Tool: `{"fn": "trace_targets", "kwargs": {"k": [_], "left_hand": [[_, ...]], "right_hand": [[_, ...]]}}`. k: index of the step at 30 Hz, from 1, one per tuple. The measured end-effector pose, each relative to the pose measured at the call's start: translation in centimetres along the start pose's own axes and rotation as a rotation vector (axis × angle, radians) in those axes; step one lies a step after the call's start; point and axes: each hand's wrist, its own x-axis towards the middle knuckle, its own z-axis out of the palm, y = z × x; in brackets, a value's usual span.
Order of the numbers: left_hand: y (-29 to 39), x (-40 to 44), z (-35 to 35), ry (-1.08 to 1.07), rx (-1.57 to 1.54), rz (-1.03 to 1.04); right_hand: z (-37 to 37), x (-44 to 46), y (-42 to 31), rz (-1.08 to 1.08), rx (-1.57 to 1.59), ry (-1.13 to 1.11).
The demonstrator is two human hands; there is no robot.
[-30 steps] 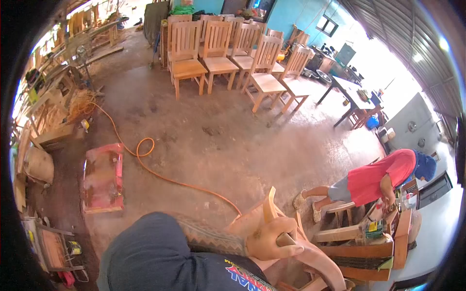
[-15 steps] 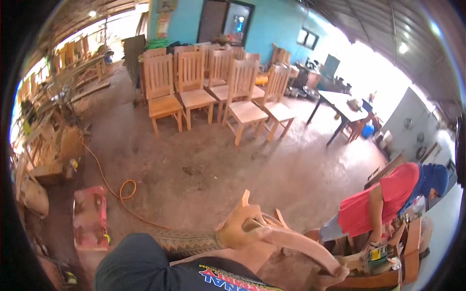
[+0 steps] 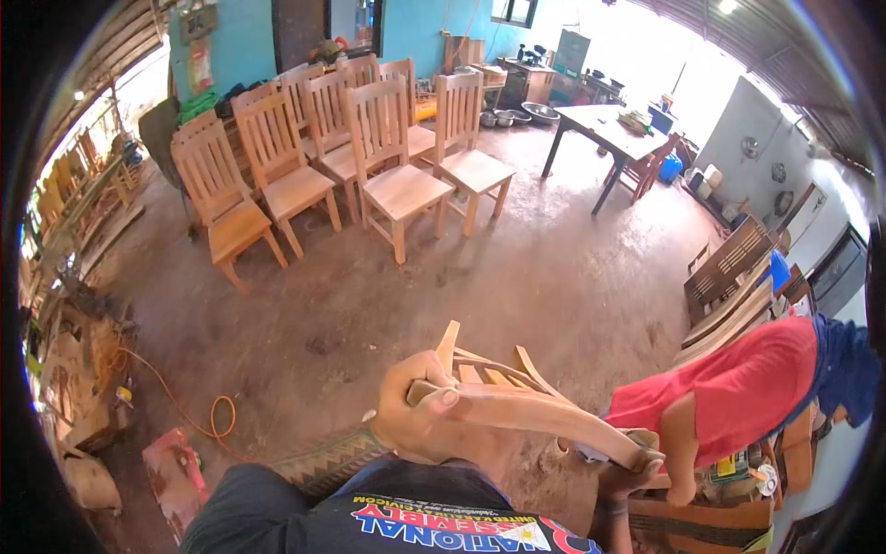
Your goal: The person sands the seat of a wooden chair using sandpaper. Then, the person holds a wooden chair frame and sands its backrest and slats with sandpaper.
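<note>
1. The left hand (image 3: 415, 406) is closed around the left end of a curved wooden piece (image 3: 535, 414), its thumb lying along the top.
2. The right hand (image 3: 635, 477) curls around the piece's right end; the undersides of its fingers are hidden.
3. The piece lies between the two hands, in front of the torso, its long axis running left to right and slanting nearer at the right. Each hand has its own end, so neither is nearer overall.
4. Just beyond it stand slimmer wooden parts (image 3: 494, 374); whether they join it, I cannot tell.
5. Close on the right, a co-worker in a red shirt (image 3: 729, 388) bends beside the right end, leaving little room there.
6. The near edge is bounded by the person's own body.
7. Room lies on the far side: floor (image 3: 305, 342) stretches to the wooden chairs (image 3: 397, 189), with an orange cord (image 3: 185, 415) at left.
</note>
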Motion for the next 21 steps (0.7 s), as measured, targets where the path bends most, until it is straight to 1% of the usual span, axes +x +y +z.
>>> {"fn": "trace_targets", "kwargs": {"k": [2, 4, 7, 8, 10, 13, 15, 16, 19, 20, 21], "left_hand": [[-2.5, 2.6, -1.8, -0.025, -0.003, -0.006], [-5.1, 4.8, -3.8, -0.046, -0.009, -0.018], [-6.8, 8.9, -7.3, -0.02, -0.148, -0.13], [-7.1, 10.3, -8.3, -0.023, -0.172, -0.15], [-7.1, 12.4, -9.2, -0.027, -0.216, -0.19], [-9.0, 18.4, -10.7, -0.141, -0.185, -0.1], [-9.6, 22.1, -10.8, -0.205, -0.172, 0.009], [-9.8, 23.9, -10.5, -0.236, -0.166, 0.063], [-10.2, 29.2, -9.3, -0.302, -0.172, 0.06], [-10.6, 31.0, -8.9, -0.333, -0.193, 0.012], [-11.0, 32.9, -8.2, -0.364, -0.214, -0.04]], "right_hand": [[1.7, 1.1, 2.9, -0.006, 0.03, 0.084], [4.0, 1.9, 3.8, -0.048, 0.003, 0.055], [9.9, 3.6, 4.7, -0.107, -0.099, -0.089], [12.2, 4.0, 5.1, -0.166, -0.181, -0.024], [13.3, 5.6, 6.1, -0.193, -0.205, 0.031], [16.9, 7.6, 6.0, -0.219, -0.26, 0.134], [18.1, 8.7, 6.2, -0.172, -0.081, 0.134], [18.7, 9.2, 5.9, -0.195, -0.067, 0.134], [21.0, 10.4, 5.6, -0.235, -0.135, 0.248], [21.7, 10.7, 4.6, -0.152, -0.081, 0.221], [21.9, 11.5, 5.1, -0.173, -0.068, 0.283]]}}
